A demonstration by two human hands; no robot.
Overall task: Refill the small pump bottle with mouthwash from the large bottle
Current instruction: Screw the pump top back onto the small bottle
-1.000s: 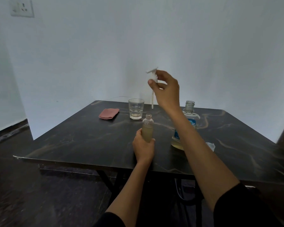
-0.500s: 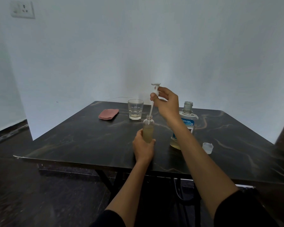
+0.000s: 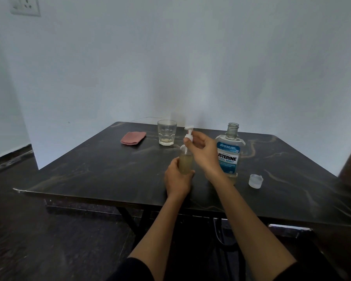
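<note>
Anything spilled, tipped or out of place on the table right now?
No spill shows. The large bottle stands upright but uncapped, its cap lying on the table beside it. Nothing else stands out.

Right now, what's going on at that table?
A person is putting the pump head back on the small bottle. The left hand grips the bottle, which holds yellowish liquid; the right hand pinches the pump over its neck. Whether it is screwed down cannot be told. The large mouthwash bottle stands uncapped beside them, its cap on the table.
</note>
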